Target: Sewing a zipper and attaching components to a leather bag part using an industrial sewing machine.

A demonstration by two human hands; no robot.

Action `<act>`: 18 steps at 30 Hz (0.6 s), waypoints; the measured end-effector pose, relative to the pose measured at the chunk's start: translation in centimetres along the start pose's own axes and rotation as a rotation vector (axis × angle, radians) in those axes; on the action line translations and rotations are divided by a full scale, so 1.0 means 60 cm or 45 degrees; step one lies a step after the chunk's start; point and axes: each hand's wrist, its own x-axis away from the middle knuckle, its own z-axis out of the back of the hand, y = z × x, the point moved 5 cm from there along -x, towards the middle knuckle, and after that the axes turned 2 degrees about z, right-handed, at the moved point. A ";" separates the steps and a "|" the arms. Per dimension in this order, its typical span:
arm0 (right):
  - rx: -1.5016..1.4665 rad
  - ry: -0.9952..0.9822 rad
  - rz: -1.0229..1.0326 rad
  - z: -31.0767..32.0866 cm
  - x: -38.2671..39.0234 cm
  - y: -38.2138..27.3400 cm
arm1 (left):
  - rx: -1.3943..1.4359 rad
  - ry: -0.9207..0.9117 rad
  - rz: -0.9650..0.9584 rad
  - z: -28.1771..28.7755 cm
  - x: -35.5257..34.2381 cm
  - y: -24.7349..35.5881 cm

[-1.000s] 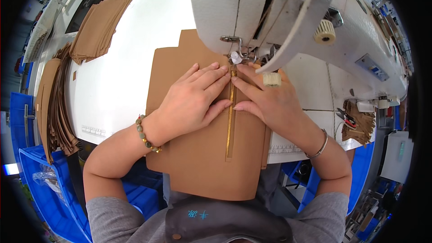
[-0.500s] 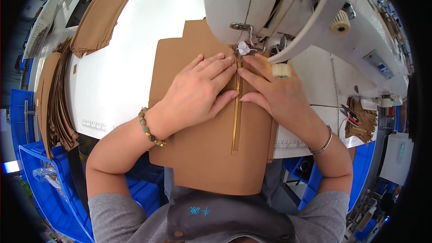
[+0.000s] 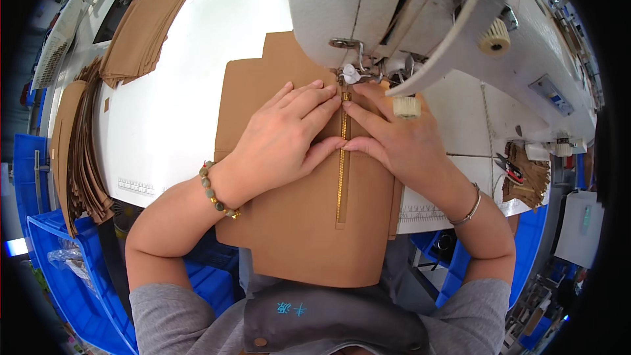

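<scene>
A brown leather-like panel (image 3: 309, 243) lies under the sewing machine (image 3: 351, 0), its lower part hanging over the table's front edge. A gold zipper (image 3: 340, 187) runs lengthwise in a slot of the panel, its upper end close to the presser foot (image 3: 346, 73). My left hand (image 3: 286, 128) lies flat on the panel left of the zipper, fingers stretched toward the foot. On the zipper's right side rests my right hand (image 3: 397, 131), also flat; the machine's guard and knob partly cover its fingers. Both thumbs nearly meet over the zipper.
Stacked brown panels (image 3: 148, 33) lie at the table's far left, with a hanging bundle of brown pieces (image 3: 82, 151) nearer. Red-handled thread snips (image 3: 509, 169) rest by brown scraps (image 3: 528, 177) at the right. Blue bins (image 3: 79, 276) stand below the table on the left.
The right thumb has moved left onto the zipper, nearer the left thumb. The panel and both hands have shifted very slightly; both hands still lie on the panel.
</scene>
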 end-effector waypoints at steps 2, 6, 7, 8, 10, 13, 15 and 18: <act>-0.023 0.013 0.010 0.001 -0.002 0.000 | 0.022 0.052 -0.024 0.003 0.000 0.000; -0.119 0.025 0.019 0.003 -0.005 0.003 | 0.028 0.052 -0.022 0.002 0.001 -0.002; -0.119 0.025 0.020 0.004 -0.006 0.003 | 0.034 0.051 -0.021 0.002 0.001 -0.003; -0.127 0.013 0.018 0.003 -0.007 0.004 | 0.040 0.050 -0.020 0.002 0.001 -0.003; -0.136 0.002 0.014 0.005 -0.009 0.004 | 0.046 0.055 -0.022 0.002 0.001 -0.004; -0.156 0.041 0.057 0.014 -0.010 0.001 | 0.052 0.052 -0.025 0.003 0.000 -0.005; -0.119 -0.122 -0.014 0.010 -0.009 0.005 | 0.050 0.047 -0.025 0.003 0.000 -0.005; -0.140 -0.157 -0.023 0.010 -0.009 0.005 | 0.046 0.057 -0.031 0.004 0.000 -0.004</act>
